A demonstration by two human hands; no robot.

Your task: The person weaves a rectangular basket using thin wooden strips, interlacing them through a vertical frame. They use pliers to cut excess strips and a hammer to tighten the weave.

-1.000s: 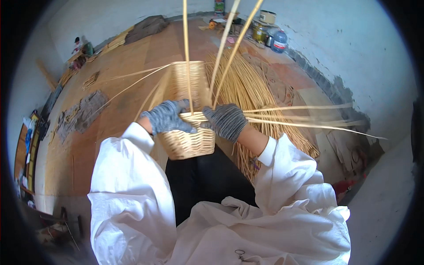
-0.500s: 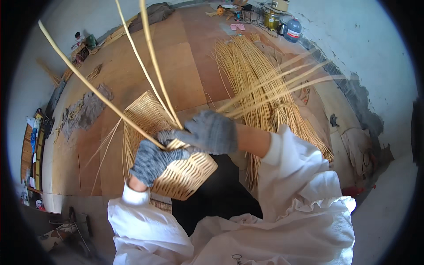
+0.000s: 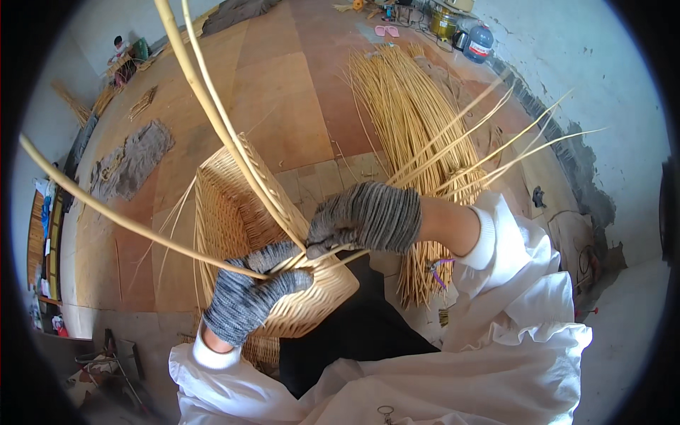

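A rectangular woven wicker basket [image 3: 319,301] rests tilted across my lap, its hollow side facing away to the left. My left hand [image 3: 248,294], in a grey striped knit glove, is closed over its near rim, the thumb lying along the weave. My right hand [image 3: 365,221], gloved alike, pinches a wicker rod at the rim's corner, close to the left fingertips. One thick rod [image 3: 127,221] sticks out to the left from under the left hand. Two more rods [image 3: 212,106] rise upward from the rim. Thinner rod ends [image 3: 489,117] fan out beyond the right hand.
A big bundle of loose wicker rods [image 3: 404,106] lies on the floor to the right. Grey cloth [image 3: 134,159] lies at the left. A person [image 3: 122,57] sits at the far left. A water bottle [image 3: 479,44] and pink slippers [image 3: 387,31] are at the back right.
My right hand has shifted right and slightly lower, and the basket has tipped to show more of its inside. The left rod has swung lower; the rods on the right have spread.
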